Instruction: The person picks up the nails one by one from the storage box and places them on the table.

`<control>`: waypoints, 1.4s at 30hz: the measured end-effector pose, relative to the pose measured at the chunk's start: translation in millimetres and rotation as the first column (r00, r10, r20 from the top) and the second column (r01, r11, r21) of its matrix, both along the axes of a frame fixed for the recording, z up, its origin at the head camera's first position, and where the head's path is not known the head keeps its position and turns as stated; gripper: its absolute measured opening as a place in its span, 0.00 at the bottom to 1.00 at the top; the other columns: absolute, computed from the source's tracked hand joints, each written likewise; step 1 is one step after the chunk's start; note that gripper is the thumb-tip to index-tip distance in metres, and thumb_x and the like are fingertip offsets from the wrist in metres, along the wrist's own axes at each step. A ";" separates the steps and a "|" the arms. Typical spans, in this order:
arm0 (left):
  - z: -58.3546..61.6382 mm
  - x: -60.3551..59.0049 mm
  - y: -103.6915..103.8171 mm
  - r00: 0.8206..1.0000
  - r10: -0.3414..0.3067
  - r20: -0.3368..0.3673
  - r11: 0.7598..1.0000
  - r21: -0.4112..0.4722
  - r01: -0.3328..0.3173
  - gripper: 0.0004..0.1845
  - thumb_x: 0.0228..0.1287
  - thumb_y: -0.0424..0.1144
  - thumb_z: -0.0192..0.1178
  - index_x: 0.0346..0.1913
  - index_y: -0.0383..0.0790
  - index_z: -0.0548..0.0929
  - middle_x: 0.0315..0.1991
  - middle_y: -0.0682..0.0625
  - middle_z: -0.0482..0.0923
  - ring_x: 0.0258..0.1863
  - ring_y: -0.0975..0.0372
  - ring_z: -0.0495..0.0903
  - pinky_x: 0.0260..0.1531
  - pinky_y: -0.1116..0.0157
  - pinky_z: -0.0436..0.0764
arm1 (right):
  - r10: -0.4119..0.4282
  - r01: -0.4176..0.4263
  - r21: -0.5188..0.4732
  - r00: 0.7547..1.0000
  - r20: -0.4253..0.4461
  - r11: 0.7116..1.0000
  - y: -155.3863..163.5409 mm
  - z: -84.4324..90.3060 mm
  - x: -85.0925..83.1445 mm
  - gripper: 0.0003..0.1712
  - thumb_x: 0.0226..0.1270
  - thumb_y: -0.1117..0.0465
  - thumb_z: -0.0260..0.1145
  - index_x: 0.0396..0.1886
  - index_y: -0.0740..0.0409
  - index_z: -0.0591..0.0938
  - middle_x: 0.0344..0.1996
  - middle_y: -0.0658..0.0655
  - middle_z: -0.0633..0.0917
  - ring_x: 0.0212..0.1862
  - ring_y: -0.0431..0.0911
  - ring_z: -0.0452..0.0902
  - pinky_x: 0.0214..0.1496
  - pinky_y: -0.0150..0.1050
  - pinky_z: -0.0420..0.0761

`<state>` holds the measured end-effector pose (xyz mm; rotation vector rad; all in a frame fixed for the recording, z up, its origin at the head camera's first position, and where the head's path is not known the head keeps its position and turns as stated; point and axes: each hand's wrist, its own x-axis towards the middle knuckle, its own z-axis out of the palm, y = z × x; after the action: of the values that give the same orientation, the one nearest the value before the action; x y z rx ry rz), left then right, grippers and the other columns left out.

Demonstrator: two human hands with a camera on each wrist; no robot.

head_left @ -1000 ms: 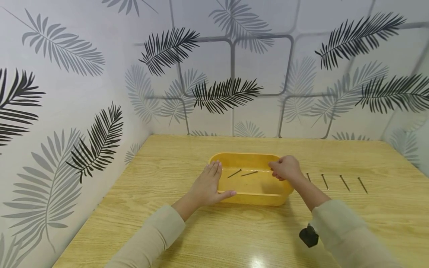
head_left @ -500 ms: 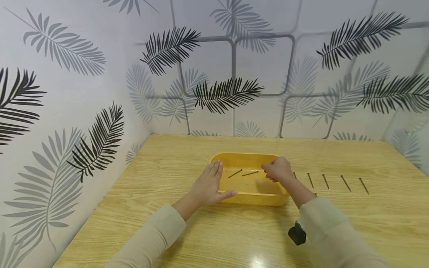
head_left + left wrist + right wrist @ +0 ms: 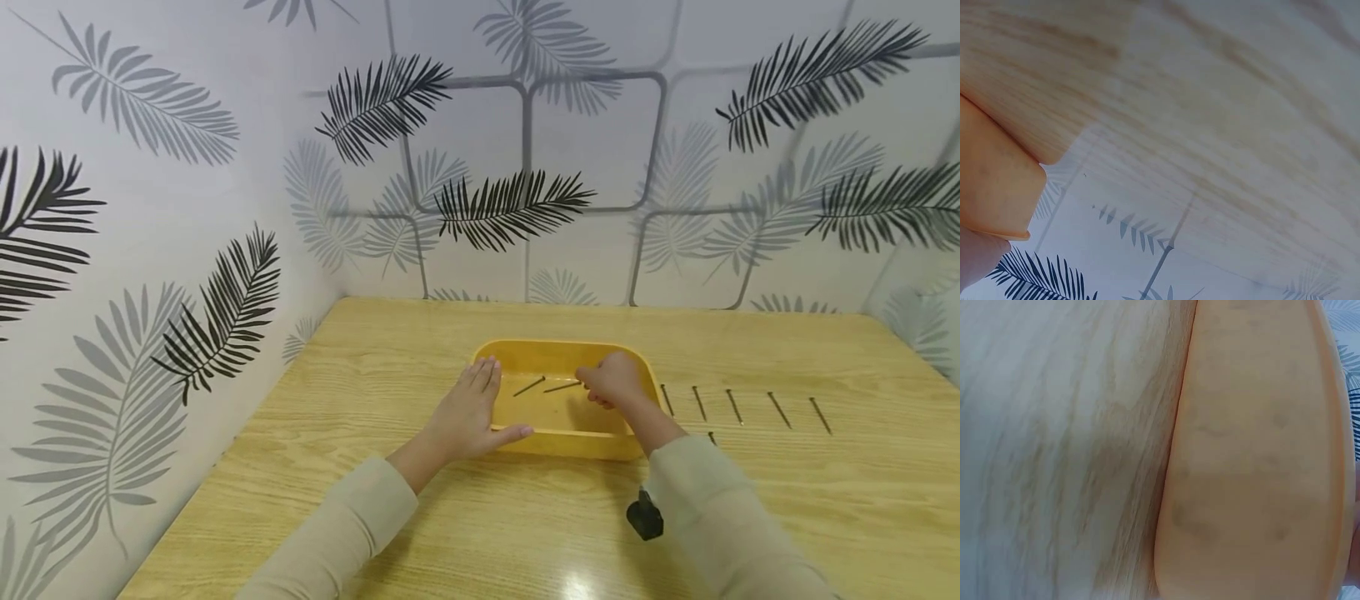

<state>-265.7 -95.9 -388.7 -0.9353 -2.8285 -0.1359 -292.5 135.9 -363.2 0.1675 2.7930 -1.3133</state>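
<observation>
Light wooden table with visible grain, set into a corner. Glare spot near the front edge. Row of five dark nails laid out on the right half, roughly parallel, spaced apart. One more short nail nearer the front. Small black object on the surface near the front, kind not discernible. Walls covered in pale wallpaper printed with black and grey palm fronds and rounded grey squares.
</observation>
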 end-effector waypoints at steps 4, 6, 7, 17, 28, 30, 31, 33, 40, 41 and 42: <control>0.9 0.3 -1.0 1.000 -0.001 0.006 1.000 0.005 0.001 0.67 0.44 0.81 0.08 0.69 0.24 0.51 0.72 0.32 0.46 0.73 0.45 0.46 0.72 0.54 0.50 | 0.004 -0.004 0.013 1.000 0.019 1.000 -8.3 0.9 -2.5 0.18 0.57 0.62 0.58 0.10 0.63 0.77 0.06 0.51 0.75 0.10 0.39 0.66 0.14 0.29 0.70; 0.8 0.4 -1.4 1.000 -0.002 0.003 1.000 0.010 0.002 0.67 0.44 0.81 0.08 0.69 0.24 0.51 0.71 0.32 0.47 0.72 0.45 0.46 0.72 0.54 0.50 | 0.013 -0.014 0.028 1.000 0.027 1.000 -12.2 1.7 -3.9 0.16 0.57 0.61 0.58 0.14 0.67 0.79 0.05 0.51 0.75 0.11 0.39 0.67 0.14 0.29 0.69; 0.9 0.5 -1.5 1.000 -0.004 0.003 1.000 0.015 0.004 0.67 0.44 0.81 0.08 0.69 0.23 0.52 0.71 0.32 0.47 0.72 0.45 0.47 0.71 0.54 0.51 | 0.014 -0.015 0.038 0.999 0.029 0.999 -13.8 2.0 -4.8 0.17 0.57 0.61 0.59 0.15 0.67 0.79 0.05 0.50 0.74 0.10 0.39 0.67 0.14 0.28 0.69; -0.4 0.7 -1.0 1.000 -0.004 0.013 1.000 0.016 0.004 0.66 0.45 0.81 0.09 0.69 0.23 0.51 0.71 0.32 0.47 0.73 0.46 0.46 0.72 0.54 0.50 | 0.058 -0.065 0.150 0.997 0.051 0.987 -25.3 -5.4 -12.3 0.16 0.56 0.60 0.60 0.10 0.61 0.75 0.06 0.50 0.72 0.11 0.39 0.66 0.13 0.27 0.67; -0.1 -1.3 -1.3 1.000 0.002 0.004 1.000 0.004 -0.002 0.60 0.53 0.79 0.20 0.69 0.24 0.51 0.72 0.33 0.48 0.73 0.47 0.47 0.72 0.55 0.51 | 0.065 -0.079 0.144 0.993 0.103 0.986 -32.2 -7.9 -18.2 0.23 0.57 0.62 0.59 0.04 0.55 0.67 0.03 0.49 0.67 0.09 0.38 0.61 0.10 0.27 0.63; 0.3 -0.9 -1.2 1.000 -0.001 0.004 1.000 0.006 0.001 0.59 0.55 0.78 0.23 0.69 0.24 0.51 0.72 0.33 0.48 0.73 0.47 0.47 0.72 0.55 0.51 | 0.070 -0.085 0.154 0.993 0.099 0.984 -33.2 -9.0 -18.8 0.23 0.58 0.62 0.59 0.03 0.56 0.68 0.03 0.48 0.67 0.08 0.39 0.62 0.10 0.27 0.63; 0.3 -0.8 -1.1 1.000 -0.003 0.006 1.000 0.008 0.003 0.58 0.56 0.77 0.24 0.69 0.24 0.51 0.71 0.33 0.48 0.73 0.47 0.47 0.72 0.55 0.51 | 0.072 -0.087 0.162 0.993 0.099 0.983 -33.7 -9.4 -19.1 0.23 0.58 0.61 0.59 0.04 0.57 0.69 0.03 0.48 0.67 0.08 0.39 0.62 0.10 0.27 0.64; 0.5 -0.4 -1.1 1.000 -0.006 0.007 1.000 0.007 0.006 0.58 0.56 0.77 0.24 0.69 0.24 0.51 0.71 0.33 0.48 0.73 0.47 0.47 0.72 0.55 0.50 | 0.074 -0.092 0.186 0.992 0.101 0.978 -34.5 -10.3 -19.8 0.22 0.58 0.61 0.58 0.05 0.59 0.72 0.03 0.49 0.68 0.09 0.39 0.63 0.10 0.28 0.64; 1.0 0.2 -2.0 1.000 -0.008 0.007 1.000 0.011 0.008 0.57 0.58 0.76 0.27 0.69 0.24 0.50 0.72 0.33 0.47 0.73 0.47 0.46 0.71 0.55 0.51 | 0.078 -0.103 0.269 0.992 0.103 0.958 -36.0 -11.6 -22.3 0.23 0.60 0.60 0.59 0.05 0.59 0.73 0.04 0.49 0.69 0.09 0.39 0.64 0.11 0.27 0.65; 1.3 0.4 -2.2 1.000 -0.007 0.008 1.000 0.009 0.007 0.56 0.59 0.76 0.29 0.69 0.24 0.50 0.72 0.33 0.47 0.73 0.47 0.46 0.71 0.55 0.51 | 0.083 -0.108 0.278 0.991 0.103 0.954 -36.3 -11.5 -22.4 0.23 0.60 0.60 0.59 0.04 0.58 0.72 0.03 0.49 0.69 0.09 0.38 0.63 0.11 0.27 0.65; 1.9 0.6 -2.3 1.000 -0.007 0.008 1.000 0.006 0.007 0.55 0.60 0.75 0.31 0.69 0.24 0.50 0.72 0.33 0.47 0.73 0.47 0.47 0.72 0.55 0.51 | 0.083 -0.109 0.280 0.991 0.105 0.954 -36.5 -11.3 -22.5 0.24 0.60 0.60 0.59 0.04 0.58 0.72 0.03 0.49 0.69 0.09 0.39 0.63 0.12 0.27 0.64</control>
<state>-265.1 -98.2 -386.8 -0.9452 -2.8309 -0.1495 -315.0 99.4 -374.6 0.0985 2.8557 -0.8533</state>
